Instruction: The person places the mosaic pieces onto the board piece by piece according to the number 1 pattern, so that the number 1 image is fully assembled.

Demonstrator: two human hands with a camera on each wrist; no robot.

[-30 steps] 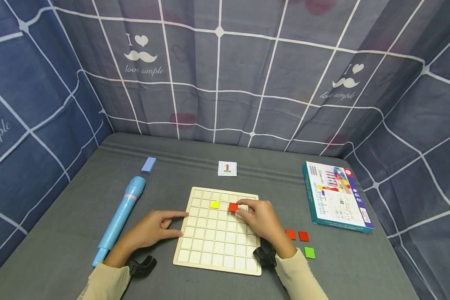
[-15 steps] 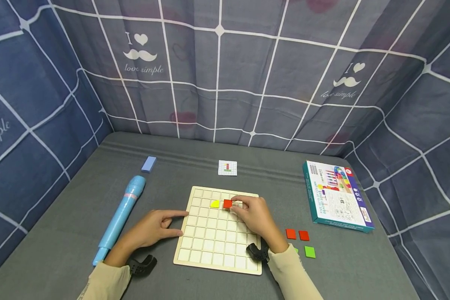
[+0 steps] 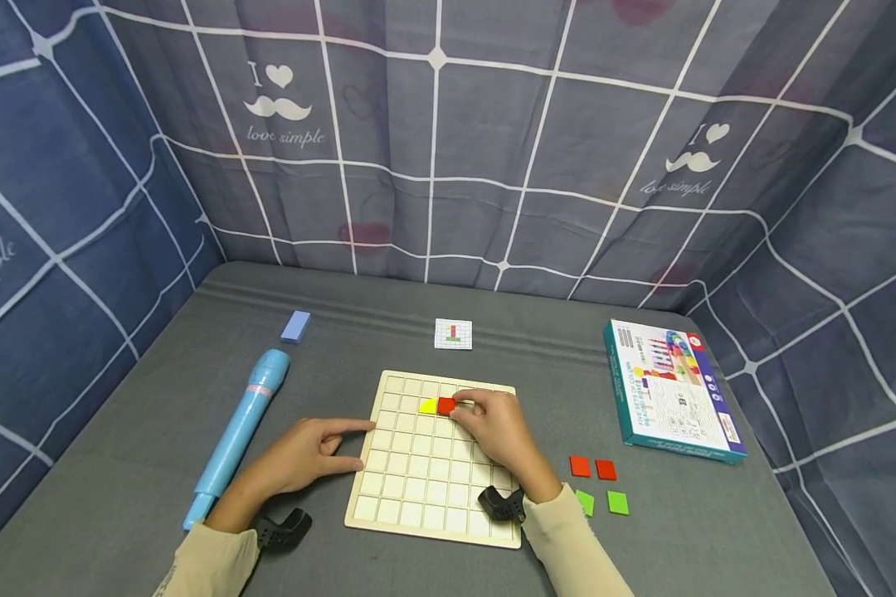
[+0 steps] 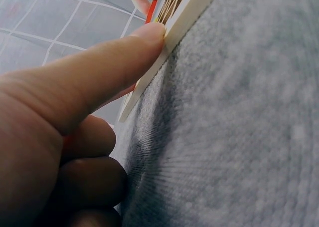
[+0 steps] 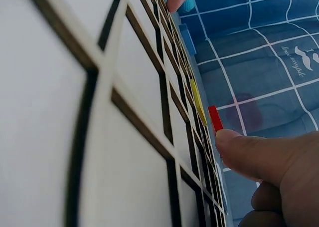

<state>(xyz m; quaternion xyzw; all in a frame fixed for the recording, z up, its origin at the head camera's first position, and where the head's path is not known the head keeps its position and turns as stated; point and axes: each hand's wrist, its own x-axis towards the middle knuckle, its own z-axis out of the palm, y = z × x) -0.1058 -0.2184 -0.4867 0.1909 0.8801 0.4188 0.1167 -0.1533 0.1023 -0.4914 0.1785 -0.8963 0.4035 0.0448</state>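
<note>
My right hand [image 3: 499, 427] pinches a red square tile [image 3: 445, 406] between thumb and index finger, over the upper part of a pale wooden grid board [image 3: 412, 489]. Just left of it, a yellow tile [image 3: 427, 405] lies in a cell. In the right wrist view the red tile [image 5: 215, 118] is tilted and stands slightly off the grid beside the yellow tile [image 5: 198, 102]. My left hand [image 3: 302, 456] rests at the board's left edge, index finger and thumb stretched out to it. The left wrist view has the thumb [image 4: 119, 55] against the board's side, other fingers folded.
Right of the board lie two red tiles [image 3: 579, 467] and two green tiles [image 3: 617, 502]. A printed box [image 3: 675, 390] lies farther right. Behind the board is a small pattern card [image 3: 453, 334]. A blue cylinder [image 3: 239, 435] and a blue block [image 3: 295, 327] lie left.
My right hand has moved left across the board with the red tile, bringing it beside the yellow one. The left hand has stayed at the board's edge.
</note>
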